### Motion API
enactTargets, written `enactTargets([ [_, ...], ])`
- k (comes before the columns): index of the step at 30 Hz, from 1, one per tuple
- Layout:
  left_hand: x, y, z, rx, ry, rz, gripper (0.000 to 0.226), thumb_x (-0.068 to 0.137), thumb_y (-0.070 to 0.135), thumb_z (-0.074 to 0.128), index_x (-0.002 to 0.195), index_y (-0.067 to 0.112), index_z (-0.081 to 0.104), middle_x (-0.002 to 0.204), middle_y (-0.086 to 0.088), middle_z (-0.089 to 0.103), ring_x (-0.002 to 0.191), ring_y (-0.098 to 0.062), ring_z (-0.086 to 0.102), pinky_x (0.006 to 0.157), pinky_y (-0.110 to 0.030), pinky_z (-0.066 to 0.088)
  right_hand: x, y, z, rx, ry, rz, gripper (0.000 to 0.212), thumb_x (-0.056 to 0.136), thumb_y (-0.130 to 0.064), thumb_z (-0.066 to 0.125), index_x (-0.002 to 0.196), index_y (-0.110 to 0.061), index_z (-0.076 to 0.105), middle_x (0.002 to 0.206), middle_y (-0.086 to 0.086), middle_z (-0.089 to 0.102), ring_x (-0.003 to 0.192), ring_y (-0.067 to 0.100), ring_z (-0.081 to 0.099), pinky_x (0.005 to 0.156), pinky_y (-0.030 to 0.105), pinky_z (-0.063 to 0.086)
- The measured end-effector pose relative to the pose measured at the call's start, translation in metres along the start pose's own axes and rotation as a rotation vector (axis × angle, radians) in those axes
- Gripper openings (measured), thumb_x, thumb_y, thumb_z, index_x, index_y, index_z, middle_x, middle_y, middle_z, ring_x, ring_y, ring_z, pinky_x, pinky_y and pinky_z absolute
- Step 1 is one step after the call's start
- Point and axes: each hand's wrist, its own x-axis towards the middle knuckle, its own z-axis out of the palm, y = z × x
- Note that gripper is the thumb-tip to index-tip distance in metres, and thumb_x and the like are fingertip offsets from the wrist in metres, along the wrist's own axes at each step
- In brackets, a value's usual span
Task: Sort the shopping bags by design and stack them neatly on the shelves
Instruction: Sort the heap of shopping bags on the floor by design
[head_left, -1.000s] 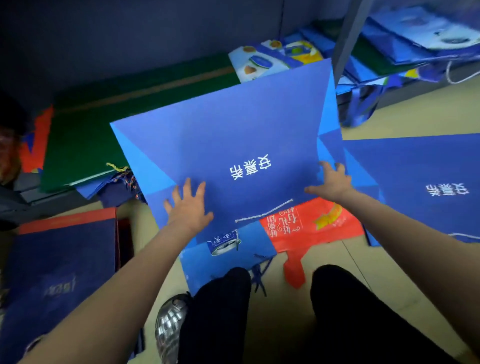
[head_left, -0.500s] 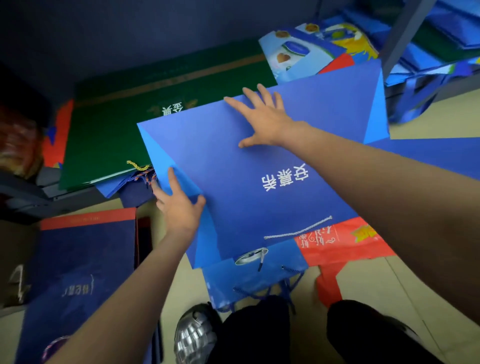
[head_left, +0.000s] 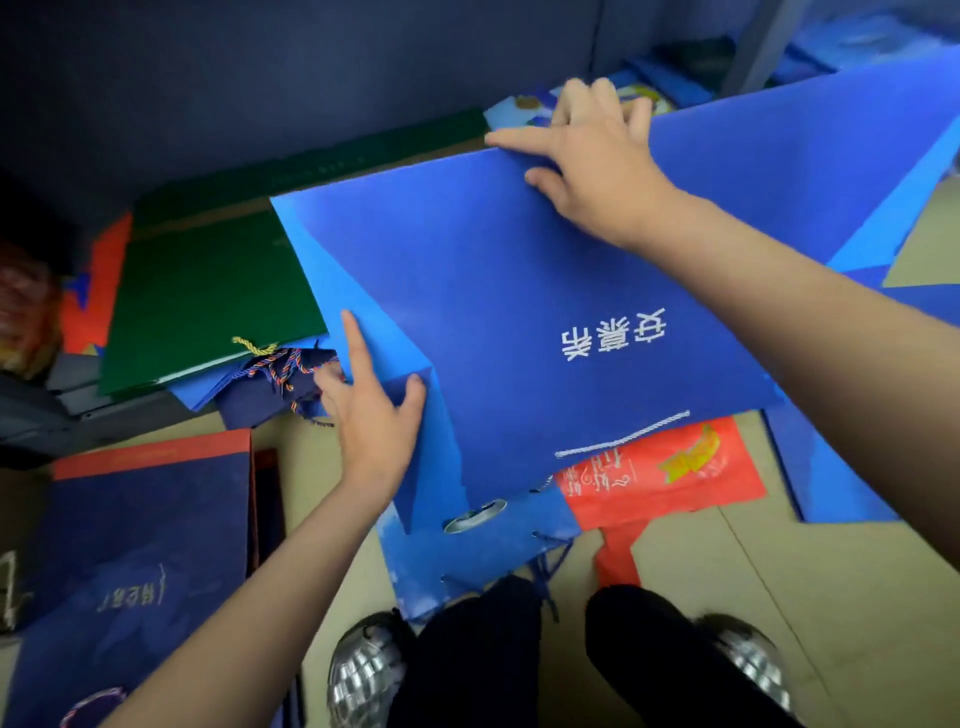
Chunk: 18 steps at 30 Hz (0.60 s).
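A large blue shopping bag (head_left: 519, 291) with white characters lies flat and tilted in front of me, above a pile of other bags on the floor. My right hand (head_left: 597, 161) holds its far edge, fingers curled over the top and the thumb on the face. At the bag's left side my left hand (head_left: 374, 415) pinches the lighter blue side fold, with the index finger straight on top and the other fingers under the edge. The bag's white cord handle (head_left: 623, 436) lies along its near edge.
A green bag (head_left: 208, 291) lies at the left on a low stack. On the floor lie a navy bag with a red band (head_left: 145, 519), a red plastic bag (head_left: 660, 478), a smaller blue bag (head_left: 467, 561) and another blue bag (head_left: 831, 467). A shelf post (head_left: 753, 41) stands at the far right. My shoes (head_left: 363, 670) are below.
My right hand went from the bag's near right corner to its far edge and took hold there. My left hand shifted to the left side fold. The bag swung toward the right.
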Motion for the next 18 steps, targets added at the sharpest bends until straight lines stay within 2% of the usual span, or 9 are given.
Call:
enactTargets([
  [3, -0.008, 0.035, 0.012, -0.002, -0.095, 0.053, 0.091, 0.086, 0.026, 0.065, 0.151, 0.021, 0.002, 0.115, -0.021, 0.032, 0.107, -0.036, 0.039, 0.1, -0.033, 0.028, -0.013, 0.032, -0.026, -0.063, -0.027, 0.049, 0.044, 0.097, -0.025, 0.046, 0.137, -0.041, 0.043, 0.118, 0.014, 0.041, 0.115, 0.032, 0.034, 0.094, 0.04, 0.023],
  [7, -0.016, 0.082, 0.054, 0.071, -0.408, 0.153, 0.096, 0.088, 0.027, 0.062, 0.149, 0.02, -0.012, 0.115, -0.015, 0.027, 0.091, -0.03, 0.045, 0.082, -0.023, 0.03, -0.049, 0.109, -0.041, -0.199, -0.062, 0.18, 0.044, 0.094, -0.028, 0.052, 0.137, -0.033, 0.046, 0.122, 0.016, 0.041, 0.117, 0.034, 0.035, 0.098, 0.043, 0.023],
  [9, -0.02, 0.112, 0.097, 0.088, -0.575, 0.172, 0.096, 0.09, 0.026, 0.06, 0.148, 0.017, -0.016, 0.118, -0.016, 0.027, 0.088, -0.024, 0.042, 0.085, -0.023, 0.031, -0.073, 0.153, -0.036, -0.261, -0.104, 0.289, 0.049, 0.092, -0.027, 0.055, 0.139, -0.029, 0.043, 0.125, 0.018, 0.041, 0.118, 0.034, 0.035, 0.1, 0.047, 0.024],
  [11, -0.025, 0.142, 0.155, 0.06, -0.707, 0.076, 0.097, 0.089, 0.027, 0.061, 0.149, 0.01, -0.014, 0.138, -0.024, 0.024, 0.113, -0.029, 0.044, 0.093, -0.024, 0.03, -0.103, 0.192, -0.019, -0.229, -0.212, 0.446, 0.058, 0.091, -0.026, 0.057, 0.144, -0.028, 0.034, 0.132, 0.017, 0.036, 0.121, 0.034, 0.034, 0.101, 0.048, 0.028],
  [12, -0.03, 0.156, 0.184, 0.003, -0.76, -0.032, 0.1, 0.086, 0.03, 0.064, 0.15, 0.007, -0.009, 0.147, -0.025, 0.018, 0.129, -0.031, 0.036, 0.1, -0.025, 0.033, -0.121, 0.207, -0.007, -0.166, -0.271, 0.558, 0.063, 0.091, -0.025, 0.058, 0.146, -0.029, 0.029, 0.136, 0.016, 0.033, 0.123, 0.035, 0.032, 0.1, 0.048, 0.031],
  [13, -0.037, 0.165, 0.213, -0.031, -0.802, -0.113, 0.104, 0.08, 0.036, 0.067, 0.15, 0.006, -0.003, 0.152, -0.023, 0.014, 0.136, -0.033, 0.029, 0.104, -0.032, 0.036, -0.144, 0.22, 0.006, -0.082, -0.318, 0.689, 0.066, 0.091, -0.024, 0.058, 0.147, -0.03, 0.024, 0.139, 0.015, 0.03, 0.124, 0.036, 0.031, 0.1, 0.048, 0.032],
  [14, -0.043, 0.169, 0.236, -0.05, -0.826, -0.139, 0.104, 0.077, 0.039, 0.067, 0.151, 0.007, 0.001, 0.154, -0.022, 0.014, 0.138, -0.034, 0.026, 0.107, -0.038, 0.037, -0.168, 0.227, 0.019, 0.01, -0.355, 0.808, 0.067, 0.091, -0.023, 0.057, 0.148, -0.031, 0.022, 0.141, 0.015, 0.028, 0.125, 0.037, 0.031, 0.101, 0.047, 0.033],
  [16, -0.064, 0.165, 0.28, 0.019, -0.924, -0.078, 0.095, 0.085, 0.032, 0.063, 0.151, 0.01, -0.001, 0.153, -0.022, 0.02, 0.139, -0.033, 0.027, 0.109, -0.036, 0.033, -0.232, 0.238, 0.054, 0.161, -0.497, 0.99, 0.071, 0.091, -0.03, 0.059, 0.149, -0.027, 0.019, 0.142, 0.02, 0.028, 0.128, 0.037, 0.034, 0.107, 0.043, 0.031],
  [18, -0.089, 0.148, 0.307, 0.131, -1.044, -0.016, 0.09, 0.088, 0.025, 0.06, 0.151, 0.015, -0.004, 0.147, -0.025, 0.033, 0.132, -0.035, 0.038, 0.102, -0.035, 0.038, -0.292, 0.236, 0.086, 0.251, -0.723, 1.054, 0.081, 0.086, -0.04, 0.064, 0.15, -0.025, 0.017, 0.144, 0.024, 0.029, 0.133, 0.036, 0.032, 0.11, 0.041, 0.029],
])
